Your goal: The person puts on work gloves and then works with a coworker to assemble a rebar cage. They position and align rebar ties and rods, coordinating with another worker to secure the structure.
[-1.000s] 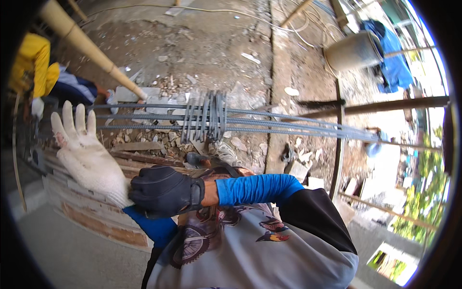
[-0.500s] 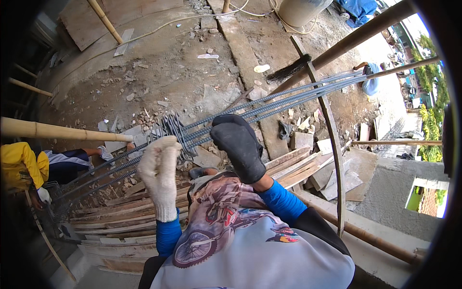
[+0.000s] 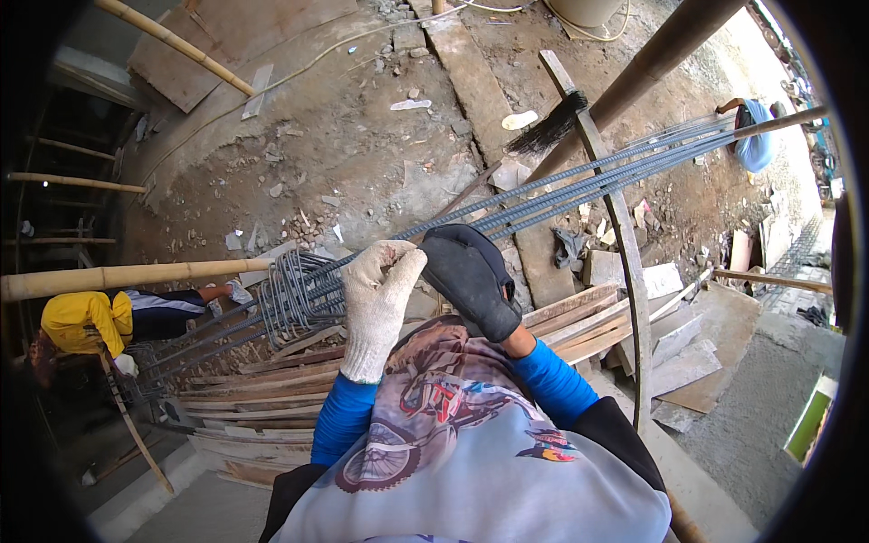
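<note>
My left hand, in a pale knit glove, is closed with thumb and fingers drawn together above the steel bars. Right beside it is my right hand, in a black glove, with its fingers curled. What either hand holds, if anything, is hidden or too small to make out. Beneath them runs a bundle of long ribbed rebars, slanting from lower left to upper right. A cluster of bent steel stirrups hangs around the bars, just left of my left hand.
A wooden post crosses near the bars at right, with a black bristly bundle against it. Stacked planks lie below. A bamboo pole juts in from the left. One co-worker in yellow bends at left, another in blue at far right.
My left hand has moved right, away from the stirrups and up against my right hand. The view has shifted, so the scene sits differently in the picture.
</note>
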Demonstrator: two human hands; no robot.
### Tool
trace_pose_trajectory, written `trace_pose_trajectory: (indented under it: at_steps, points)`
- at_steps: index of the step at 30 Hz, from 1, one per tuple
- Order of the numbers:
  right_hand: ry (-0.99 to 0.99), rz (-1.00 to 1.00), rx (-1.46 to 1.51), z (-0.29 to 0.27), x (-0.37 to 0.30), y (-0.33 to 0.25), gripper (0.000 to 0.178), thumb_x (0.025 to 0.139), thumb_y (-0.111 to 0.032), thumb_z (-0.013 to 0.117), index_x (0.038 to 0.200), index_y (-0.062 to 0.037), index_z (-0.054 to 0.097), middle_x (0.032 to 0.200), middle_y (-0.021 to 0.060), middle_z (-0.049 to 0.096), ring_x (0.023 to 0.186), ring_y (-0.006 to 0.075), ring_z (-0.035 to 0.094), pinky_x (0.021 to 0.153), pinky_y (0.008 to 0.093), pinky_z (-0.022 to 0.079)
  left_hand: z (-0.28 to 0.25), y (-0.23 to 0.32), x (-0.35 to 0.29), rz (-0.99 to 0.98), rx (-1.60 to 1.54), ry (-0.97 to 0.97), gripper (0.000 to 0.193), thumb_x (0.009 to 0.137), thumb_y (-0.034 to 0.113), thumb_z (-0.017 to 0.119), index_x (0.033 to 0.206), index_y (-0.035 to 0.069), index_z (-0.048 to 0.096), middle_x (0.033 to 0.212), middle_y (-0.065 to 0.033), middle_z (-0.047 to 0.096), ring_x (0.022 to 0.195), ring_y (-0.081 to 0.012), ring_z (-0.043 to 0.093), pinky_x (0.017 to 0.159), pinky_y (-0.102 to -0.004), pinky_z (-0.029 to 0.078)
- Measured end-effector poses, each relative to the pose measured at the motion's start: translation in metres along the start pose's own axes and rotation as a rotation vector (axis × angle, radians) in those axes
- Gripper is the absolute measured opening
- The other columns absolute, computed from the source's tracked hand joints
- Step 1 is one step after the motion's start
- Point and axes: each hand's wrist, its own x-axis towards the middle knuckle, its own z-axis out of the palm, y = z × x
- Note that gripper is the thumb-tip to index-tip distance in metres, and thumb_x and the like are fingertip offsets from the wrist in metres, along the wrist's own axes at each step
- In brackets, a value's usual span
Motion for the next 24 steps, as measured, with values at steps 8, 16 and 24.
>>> trace_pose_trajectory:
  at_steps: [8,16,24]
  points:
    - [0.039,0.196,0.642,-0.048,0.011,0.041,0.038,0.106,-0.011,0.059,0.141,0.0001,0.056,0.133,0.012,0.068,0.12,0.0204,0.066,0.105,0.0348,0.055,0.053,0.003,0.019,0.028,0.073,0.043,0.015,0.096,0.011,0.074,0.103,-0.001,0.074,0.087,0.0001,0.071,0.077,-0.0056,0.061,0.068,-0.023,0.049]
    - [0.057,0.267,0.321,0.009,0.016,0.033,0.052,0.103,-0.022,0.062,0.15,-0.0028,0.051,0.147,0.0147,0.06,0.138,0.0236,0.055,0.113,0.036,0.047,0.054,0.001,0.018,0.052,0.015,-0.078,0.017,0.1,0.015,0.071,0.106,0.0,0.073,0.095,-0.0008,0.07,0.083,-0.0082,0.063,0.077,-0.0249,0.051]
    - [0.182,0.014,0.113,0.041,-0.017,0.031,0.046,0.105,-0.018,0.056,0.149,-0.0044,0.055,0.153,0.0143,0.056,0.14,0.0249,0.054,0.115,0.0366,0.044,0.017,-0.002,0.01,0.143,0.06,-0.092,0.009,0.098,0.011,0.071,0.099,0.001,0.073,0.09,0.0002,0.069,0.081,-0.007,0.061,0.076,-0.0249,0.049]
